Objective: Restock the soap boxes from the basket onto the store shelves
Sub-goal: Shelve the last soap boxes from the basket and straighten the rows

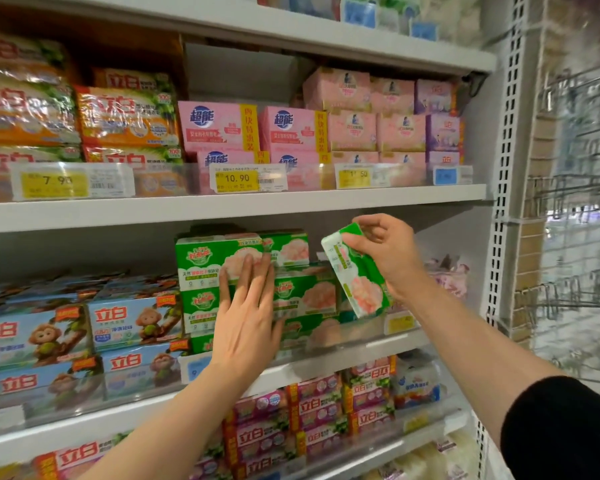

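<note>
Shelving of white metal fills our view, tiered, each shelf (222, 209) edged with a clear plastic lip and yellow price tags (237, 178). Landmark: the stack of green soap boxes (205, 268) on the middle tier. Our left hand (246, 306) lies flat on the stack's front, fingers straight and close together. Just right of the stack, our right hand (385, 254) pinches a tilted green soap box (357, 282), thumb and fingers curled round its upper end. Above the stack, pink boxes (219, 126); left of it, blue monkey-print packs (132, 320). Far right, a perforated upright (506, 133) and blurred wire hooks.
</note>
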A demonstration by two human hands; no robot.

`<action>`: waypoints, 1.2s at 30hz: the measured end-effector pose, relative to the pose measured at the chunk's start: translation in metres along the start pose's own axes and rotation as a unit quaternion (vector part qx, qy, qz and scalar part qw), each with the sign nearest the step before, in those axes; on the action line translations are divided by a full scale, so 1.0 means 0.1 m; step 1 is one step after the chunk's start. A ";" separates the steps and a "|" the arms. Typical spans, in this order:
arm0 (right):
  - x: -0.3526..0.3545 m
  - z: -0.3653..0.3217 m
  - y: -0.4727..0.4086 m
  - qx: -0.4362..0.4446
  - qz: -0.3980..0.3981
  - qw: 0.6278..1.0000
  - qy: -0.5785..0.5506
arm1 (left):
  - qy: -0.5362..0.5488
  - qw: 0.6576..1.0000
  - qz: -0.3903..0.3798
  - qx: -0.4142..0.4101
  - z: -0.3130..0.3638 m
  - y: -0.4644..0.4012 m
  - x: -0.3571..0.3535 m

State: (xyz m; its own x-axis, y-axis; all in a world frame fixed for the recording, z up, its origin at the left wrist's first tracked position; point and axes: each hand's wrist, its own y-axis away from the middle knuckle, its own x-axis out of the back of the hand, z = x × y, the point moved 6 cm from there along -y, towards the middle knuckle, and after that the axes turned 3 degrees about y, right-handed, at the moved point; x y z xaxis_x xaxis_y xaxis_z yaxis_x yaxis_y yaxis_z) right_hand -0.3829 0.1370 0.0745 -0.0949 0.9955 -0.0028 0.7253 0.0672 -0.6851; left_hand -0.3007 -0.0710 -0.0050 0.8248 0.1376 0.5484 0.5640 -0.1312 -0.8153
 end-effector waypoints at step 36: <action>0.00 0.14 -0.10 -0.003 -0.076 0.987 0.145 | 0.032 0.999 0.011 0.021 -0.01 0.14 -0.22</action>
State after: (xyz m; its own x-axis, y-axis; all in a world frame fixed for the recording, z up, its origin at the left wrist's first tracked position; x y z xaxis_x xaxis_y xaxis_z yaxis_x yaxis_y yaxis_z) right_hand -0.3998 0.1350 0.0706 -0.0050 0.9513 0.3082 0.7218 0.2167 -0.6573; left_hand -0.3115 -0.0770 -0.0281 0.8384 0.0711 0.5404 0.5450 -0.0910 -0.8335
